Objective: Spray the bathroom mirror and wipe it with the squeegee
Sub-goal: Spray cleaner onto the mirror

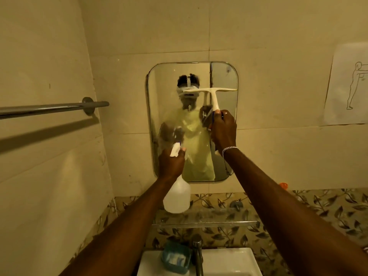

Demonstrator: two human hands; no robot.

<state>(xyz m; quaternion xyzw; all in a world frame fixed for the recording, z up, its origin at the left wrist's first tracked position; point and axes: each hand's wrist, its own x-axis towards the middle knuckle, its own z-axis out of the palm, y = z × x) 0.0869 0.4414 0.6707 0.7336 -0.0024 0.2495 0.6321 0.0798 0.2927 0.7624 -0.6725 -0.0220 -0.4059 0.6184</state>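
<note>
Head view: pressing one white squeegee [211, 90] against upper mirror [225, 76], right hand [223, 128] fingers wrapping its handle; left hand [171, 162] gripping one spray bottle [177, 198]. Standing below: tap [198, 253], sink [239, 259], blue soap dish [175, 255].

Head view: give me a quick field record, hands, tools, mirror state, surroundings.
left hand: grips spray bottle by its neck, nozzle toward the glass
right hand: holds squeegee by its handle
squeegee blade: horizontal, in the upper part of the mirror
mirror state: streaky and hazy in the lower half
below: glass shelf, faucet, sink, blue soap dish
left wall: towel bar
right wall: paper with figure drawing
</note>
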